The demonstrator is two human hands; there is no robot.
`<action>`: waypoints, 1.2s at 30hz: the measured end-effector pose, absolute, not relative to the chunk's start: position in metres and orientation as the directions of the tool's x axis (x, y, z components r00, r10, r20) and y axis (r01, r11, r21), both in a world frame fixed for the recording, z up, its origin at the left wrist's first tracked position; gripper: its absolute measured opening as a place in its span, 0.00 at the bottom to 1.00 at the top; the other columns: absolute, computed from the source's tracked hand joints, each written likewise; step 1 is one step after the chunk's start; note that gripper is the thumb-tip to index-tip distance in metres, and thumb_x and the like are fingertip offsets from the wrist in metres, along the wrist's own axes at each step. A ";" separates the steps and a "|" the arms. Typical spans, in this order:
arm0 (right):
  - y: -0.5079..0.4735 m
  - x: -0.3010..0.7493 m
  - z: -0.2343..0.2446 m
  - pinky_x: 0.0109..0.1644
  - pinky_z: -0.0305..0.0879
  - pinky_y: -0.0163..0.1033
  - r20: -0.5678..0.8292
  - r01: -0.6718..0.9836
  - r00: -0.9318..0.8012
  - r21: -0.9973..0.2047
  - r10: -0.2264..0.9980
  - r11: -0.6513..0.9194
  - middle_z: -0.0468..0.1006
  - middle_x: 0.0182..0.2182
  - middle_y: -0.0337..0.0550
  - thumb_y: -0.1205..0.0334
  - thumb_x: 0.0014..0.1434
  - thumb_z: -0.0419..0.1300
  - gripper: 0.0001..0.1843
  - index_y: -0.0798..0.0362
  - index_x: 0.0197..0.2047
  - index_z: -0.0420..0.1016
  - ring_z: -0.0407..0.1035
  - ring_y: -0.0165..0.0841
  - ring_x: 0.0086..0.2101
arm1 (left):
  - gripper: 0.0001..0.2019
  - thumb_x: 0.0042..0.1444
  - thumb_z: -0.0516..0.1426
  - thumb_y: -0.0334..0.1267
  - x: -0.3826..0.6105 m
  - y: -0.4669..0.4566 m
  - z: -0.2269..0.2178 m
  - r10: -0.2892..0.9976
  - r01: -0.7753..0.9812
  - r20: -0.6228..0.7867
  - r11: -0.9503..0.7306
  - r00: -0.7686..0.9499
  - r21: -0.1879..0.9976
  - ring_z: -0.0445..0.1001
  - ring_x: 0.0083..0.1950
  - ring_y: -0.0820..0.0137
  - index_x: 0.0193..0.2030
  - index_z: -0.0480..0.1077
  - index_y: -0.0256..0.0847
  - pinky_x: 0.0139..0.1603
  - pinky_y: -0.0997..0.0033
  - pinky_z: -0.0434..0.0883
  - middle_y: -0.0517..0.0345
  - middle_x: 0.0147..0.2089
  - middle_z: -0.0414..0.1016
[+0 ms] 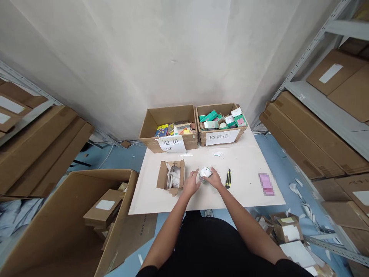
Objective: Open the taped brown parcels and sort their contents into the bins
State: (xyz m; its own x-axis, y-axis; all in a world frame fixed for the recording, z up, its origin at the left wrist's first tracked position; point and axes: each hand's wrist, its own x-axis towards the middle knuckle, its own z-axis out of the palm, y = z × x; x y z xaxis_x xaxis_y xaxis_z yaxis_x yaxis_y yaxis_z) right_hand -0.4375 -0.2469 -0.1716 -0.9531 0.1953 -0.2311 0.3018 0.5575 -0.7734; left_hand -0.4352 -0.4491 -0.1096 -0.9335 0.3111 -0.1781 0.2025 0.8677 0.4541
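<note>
A small white and green box [205,172] is between my hands, above the front middle of the table. My right hand [215,179] grips its right side, thumb and fingers closed on it. On the box's left edge, the thumb and fingers of my left hand [191,184] curve around it. To the left of that hand stands an opened small carton [159,180] with its flaps up and white wrapping [173,177] inside. A black and yellow utility knife [228,179] lies to the right of my right hand.
Two cardboard bins with handwritten paper signs, a left bin [145,140] and a right bin [203,138], hold packages at the table's back. A pink blurred item [266,184] lies on the right. A large carton [72,181] stands at left; loaded shelves [305,90] flank the table [245,198].
</note>
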 end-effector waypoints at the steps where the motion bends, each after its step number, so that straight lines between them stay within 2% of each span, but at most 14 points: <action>1: -0.245 -0.437 -0.168 0.63 0.68 0.50 -0.217 0.297 -0.954 -0.795 0.209 0.529 0.71 0.65 0.57 0.46 0.53 0.68 0.48 0.54 0.72 0.62 0.73 0.46 0.57 | 0.43 0.60 0.63 0.43 -0.438 -0.430 -0.111 0.322 0.188 -0.241 0.873 -0.915 0.450 0.77 0.59 0.57 0.79 0.49 0.54 0.55 0.61 0.74 0.46 0.76 0.59; 3: -0.238 -0.436 -0.156 0.61 0.71 0.50 -0.165 0.270 -0.955 -0.828 0.246 0.492 0.72 0.64 0.56 0.48 0.59 0.63 0.41 0.54 0.72 0.64 0.75 0.44 0.54 | 0.46 0.59 0.65 0.45 -0.446 -0.402 -0.114 0.322 0.171 -0.314 0.889 -0.893 0.424 0.76 0.61 0.52 0.79 0.47 0.54 0.56 0.58 0.74 0.42 0.79 0.52; 8: -0.208 -0.438 -0.112 0.59 0.73 0.50 0.028 0.130 -0.941 -0.890 0.338 0.437 0.75 0.64 0.52 0.54 0.63 0.56 0.29 0.52 0.66 0.72 0.71 0.43 0.59 | 0.33 0.62 0.58 0.33 -0.470 -0.394 -0.118 0.439 0.296 -0.308 0.860 -0.844 0.416 0.70 0.67 0.49 0.73 0.61 0.56 0.62 0.53 0.71 0.49 0.79 0.53; 11: -0.199 -0.441 -0.086 0.60 0.74 0.49 0.088 0.050 -0.931 -0.931 0.353 0.363 0.79 0.60 0.51 0.55 0.64 0.56 0.25 0.51 0.61 0.77 0.74 0.42 0.57 | 0.39 0.56 0.64 0.32 -0.482 -0.407 -0.109 0.506 0.348 -0.293 0.821 -0.811 0.453 0.62 0.73 0.46 0.73 0.60 0.57 0.66 0.49 0.67 0.53 0.82 0.47; 13: -0.205 -0.446 -0.075 0.56 0.76 0.48 0.059 0.034 -0.939 -0.965 0.339 0.261 0.82 0.55 0.51 0.55 0.63 0.58 0.25 0.51 0.60 0.77 0.78 0.41 0.50 | 0.47 0.51 0.69 0.36 -0.485 -0.410 -0.098 0.508 0.353 -0.193 0.780 -0.840 0.517 0.56 0.76 0.46 0.76 0.56 0.54 0.70 0.48 0.63 0.50 0.82 0.44; 15: -0.221 -0.452 -0.068 0.50 0.78 0.46 0.001 0.033 -0.961 -0.993 0.277 0.117 0.84 0.49 0.50 0.55 0.61 0.60 0.26 0.53 0.61 0.77 0.80 0.40 0.43 | 0.48 0.51 0.69 0.39 -0.485 -0.409 -0.086 0.491 0.351 -0.055 0.692 -0.869 0.631 0.61 0.74 0.50 0.77 0.54 0.49 0.70 0.53 0.64 0.47 0.80 0.51; 18: -0.255 -0.462 -0.060 0.46 0.79 0.45 -0.014 0.009 -0.990 -1.000 0.144 -0.030 0.85 0.44 0.48 0.55 0.58 0.62 0.27 0.53 0.60 0.77 0.80 0.39 0.40 | 0.29 0.61 0.59 0.38 -0.485 -0.416 -0.071 0.388 0.260 0.009 0.600 -0.921 0.757 0.76 0.57 0.60 0.69 0.67 0.44 0.59 0.63 0.72 0.50 0.62 0.77; 19: -0.265 -0.464 -0.057 0.47 0.79 0.45 0.013 -0.016 -0.992 -1.000 0.124 -0.026 0.84 0.46 0.49 0.55 0.58 0.62 0.27 0.52 0.60 0.77 0.79 0.39 0.42 | 0.24 0.63 0.55 0.35 -0.486 -0.425 -0.067 0.332 0.215 0.001 0.608 -0.943 0.764 0.77 0.52 0.62 0.65 0.72 0.42 0.56 0.65 0.73 0.53 0.54 0.81; 21: -0.279 -0.467 -0.051 0.49 0.78 0.44 0.086 -0.081 -0.989 -0.995 0.123 0.050 0.81 0.52 0.49 0.55 0.58 0.63 0.27 0.50 0.61 0.76 0.77 0.39 0.48 | 0.22 0.63 0.51 0.30 -0.487 -0.455 -0.064 0.199 0.145 0.011 0.672 -0.980 0.726 0.78 0.49 0.63 0.59 0.77 0.42 0.54 0.67 0.73 0.55 0.47 0.83; 25: -0.282 -0.469 -0.052 0.49 0.77 0.44 0.127 -0.101 -0.985 -0.973 0.115 0.210 0.78 0.56 0.49 0.56 0.61 0.62 0.25 0.48 0.61 0.75 0.75 0.39 0.51 | 0.26 0.59 0.51 0.26 -0.486 -0.538 -0.071 -0.035 -0.003 0.052 0.858 -0.998 0.513 0.77 0.56 0.60 0.61 0.78 0.46 0.59 0.64 0.71 0.53 0.59 0.79; 29: -0.279 -0.466 -0.081 0.52 0.75 0.46 0.037 -0.014 -0.998 -0.925 0.054 0.380 0.79 0.53 0.46 0.60 0.61 0.59 0.21 0.47 0.57 0.77 0.74 0.39 0.51 | 0.33 0.55 0.58 0.28 -0.480 -0.584 -0.092 -0.113 -0.185 -0.224 0.925 -0.968 0.331 0.76 0.60 0.53 0.70 0.69 0.40 0.58 0.61 0.72 0.43 0.65 0.75; 31: -0.276 -0.461 -0.101 0.60 0.71 0.50 -0.010 0.030 -0.999 -0.857 0.040 0.515 0.77 0.56 0.48 0.63 0.58 0.61 0.26 0.48 0.60 0.75 0.72 0.41 0.56 | 0.42 0.50 0.62 0.28 -0.478 -0.585 -0.100 -0.077 -0.191 -0.352 0.934 -0.933 0.301 0.76 0.62 0.52 0.74 0.61 0.38 0.57 0.61 0.73 0.37 0.71 0.68; 33: -0.269 -0.454 -0.120 0.67 0.64 0.53 -0.077 0.090 -0.996 -0.770 0.048 0.632 0.72 0.63 0.52 0.66 0.53 0.64 0.35 0.49 0.66 0.71 0.66 0.45 0.63 | 0.46 0.49 0.63 0.28 -0.477 -0.574 -0.103 -0.080 -0.198 -0.385 0.940 -0.919 0.277 0.77 0.61 0.51 0.77 0.56 0.41 0.55 0.61 0.73 0.36 0.77 0.57; 36: -0.254 -0.446 -0.142 0.69 0.60 0.55 -0.168 0.136 -0.985 -0.695 0.025 0.706 0.61 0.71 0.56 0.69 0.46 0.68 0.49 0.50 0.72 0.64 0.57 0.50 0.70 | 0.39 0.57 0.57 0.30 -0.478 -0.543 -0.097 -0.129 -0.192 -0.232 0.944 -0.964 0.270 0.77 0.59 0.52 0.76 0.57 0.47 0.55 0.58 0.73 0.41 0.80 0.51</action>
